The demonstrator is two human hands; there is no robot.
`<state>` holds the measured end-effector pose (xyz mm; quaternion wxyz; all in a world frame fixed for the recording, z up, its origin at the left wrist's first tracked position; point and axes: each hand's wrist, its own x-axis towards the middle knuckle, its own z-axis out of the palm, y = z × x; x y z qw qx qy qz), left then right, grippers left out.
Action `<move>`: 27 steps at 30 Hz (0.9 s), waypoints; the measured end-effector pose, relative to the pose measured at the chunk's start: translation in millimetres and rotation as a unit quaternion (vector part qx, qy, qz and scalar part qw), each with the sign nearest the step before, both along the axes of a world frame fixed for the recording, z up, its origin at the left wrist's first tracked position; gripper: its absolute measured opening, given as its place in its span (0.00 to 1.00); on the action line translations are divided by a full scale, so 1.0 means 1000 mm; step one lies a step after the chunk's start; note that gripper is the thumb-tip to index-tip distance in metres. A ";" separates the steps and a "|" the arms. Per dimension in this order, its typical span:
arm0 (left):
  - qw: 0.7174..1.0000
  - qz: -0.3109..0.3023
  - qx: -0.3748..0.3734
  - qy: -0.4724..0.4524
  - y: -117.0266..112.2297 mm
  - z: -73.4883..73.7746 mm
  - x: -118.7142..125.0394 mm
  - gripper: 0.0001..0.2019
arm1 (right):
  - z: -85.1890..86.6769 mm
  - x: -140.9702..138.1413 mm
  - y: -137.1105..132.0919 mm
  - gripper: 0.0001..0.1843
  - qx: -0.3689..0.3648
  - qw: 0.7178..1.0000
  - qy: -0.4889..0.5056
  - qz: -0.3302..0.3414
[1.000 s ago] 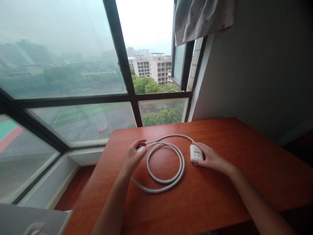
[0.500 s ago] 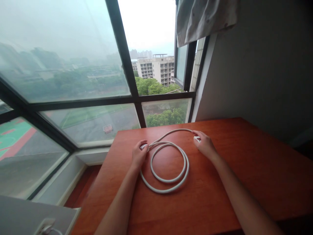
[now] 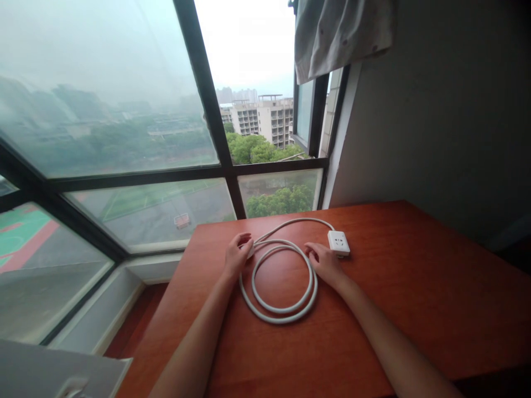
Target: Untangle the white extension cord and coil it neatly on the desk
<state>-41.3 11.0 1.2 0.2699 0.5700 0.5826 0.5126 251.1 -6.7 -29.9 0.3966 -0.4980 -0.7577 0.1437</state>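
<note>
A white extension cord (image 3: 286,319) lies in loose loops on the reddish-brown table. My left hand (image 3: 239,253) is closed at the left side of the loops, around the cord's white end, which is mostly hidden by the fingers. At the other end, the square white socket box (image 3: 339,244) rests on the table, its socket face visible. My right hand (image 3: 324,262) is just left of and in front of that box. Its fingers are loosely bent and apart at the right edge of the loops; whether they touch the cable I cannot tell.
The wooden table (image 3: 415,293) runs from the windows to the dark wall (image 3: 418,127) on the right. Black window frames (image 3: 166,176) border its far and left sides. A grey curtain (image 3: 344,38) hangs above. A wall outlet (image 3: 74,389) is at lower left.
My right hand has let go of the socket box and moved left and toward me, to the loops. The box now lies on the table. My left hand stays at its end.
</note>
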 end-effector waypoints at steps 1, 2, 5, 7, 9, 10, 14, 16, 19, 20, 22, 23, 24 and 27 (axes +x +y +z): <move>1.000 -0.004 -0.005 -0.012 -0.002 0.001 -0.003 0.19 | 0.000 0.000 0.000 0.18 -0.002 1.000 0.003 -0.005; 1.000 -0.003 -0.009 -0.025 -0.003 0.001 -0.007 0.19 | -0.001 0.000 0.001 0.18 -0.005 1.000 0.008 -0.012; 0.997 0.008 -0.029 -0.077 -0.006 0.000 -0.018 0.21 | -0.003 0.003 0.003 0.16 -0.016 0.999 0.024 -0.037; 0.993 0.019 -0.040 -0.112 -0.007 -0.002 -0.025 0.21 | -0.005 0.004 0.004 0.16 -0.022 0.998 0.029 -0.042; 0.990 0.031 -0.042 -0.130 -0.008 -0.005 -0.032 0.20 | -0.006 0.006 0.005 0.15 -0.022 0.999 0.028 -0.037; 0.990 0.038 -0.039 -0.129 -0.008 -0.006 -0.034 0.19 | -0.006 0.006 0.005 0.15 -0.021 0.999 0.027 -0.033; 0.997 0.059 -0.035 -0.039 -0.009 -0.008 -0.043 0.17 | -0.004 0.008 0.004 0.15 -0.029 0.999 0.031 -0.028; 0.997 0.066 -0.036 0.034 -0.010 -0.008 -0.046 0.17 | -0.003 0.009 0.004 0.15 -0.036 0.999 0.032 -0.025; 0.991 0.067 -0.037 0.113 -0.011 -0.006 -0.046 0.16 | -0.002 0.009 0.004 0.15 -0.040 0.999 0.031 -0.020; 0.989 0.065 -0.037 0.129 -0.012 -0.006 -0.044 0.15 | -0.002 0.009 0.004 0.15 -0.040 0.999 0.031 -0.020; 0.986 0.061 -0.037 0.153 -0.013 -0.004 -0.042 0.15 | -0.002 0.009 0.004 0.15 -0.039 0.999 0.030 -0.019; 0.984 0.060 -0.038 0.162 -0.013 -0.004 -0.041 0.15 | -0.002 0.009 0.004 0.15 -0.039 0.999 0.030 -0.018; 0.983 0.060 -0.040 0.169 -0.014 -0.003 -0.040 0.15 | -0.002 0.009 0.004 0.15 -0.039 0.999 0.029 -0.016; 0.981 0.058 -0.042 0.178 -0.014 -0.002 -0.039 0.15 | -0.002 0.009 0.004 0.15 -0.042 0.999 0.026 -0.012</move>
